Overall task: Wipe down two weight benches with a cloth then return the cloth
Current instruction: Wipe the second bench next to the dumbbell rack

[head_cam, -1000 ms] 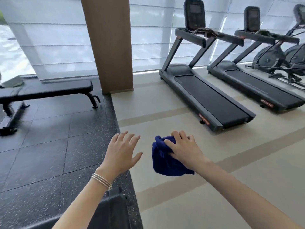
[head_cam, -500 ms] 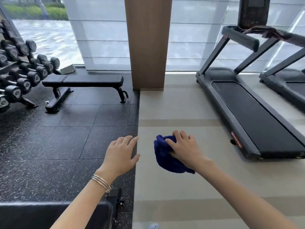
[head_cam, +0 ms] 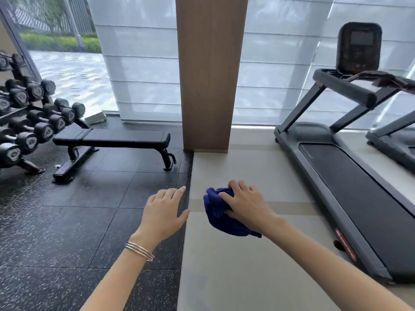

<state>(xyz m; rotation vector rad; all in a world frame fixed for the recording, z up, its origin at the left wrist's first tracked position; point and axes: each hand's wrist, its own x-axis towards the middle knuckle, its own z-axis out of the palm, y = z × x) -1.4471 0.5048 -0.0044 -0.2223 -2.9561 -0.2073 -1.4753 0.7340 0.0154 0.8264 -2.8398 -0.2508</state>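
Observation:
A bunched dark blue cloth (head_cam: 219,213) hangs in the air in front of me, gripped from above by my right hand (head_cam: 246,204). Beside it, my left hand (head_cam: 165,209) is held out flat, fingers apart and holding nothing, with thin bangles on the wrist. A black flat weight bench (head_cam: 112,139) stands on the dark rubber floor at the far left, well beyond both hands. No other bench shows in this view.
A dumbbell rack (head_cam: 24,117) stands left of the bench. A wooden pillar (head_cam: 206,72) rises in the middle by the blinds. A treadmill (head_cam: 350,176) runs along the right on the beige floor, with a second treadmill (head_cam: 395,140) behind it.
The view has swung left: the bench and dumbbell rack moved toward the centre and the treadmills slid right. The near bench at the bottom edge left the view. Both hands keep their pose.

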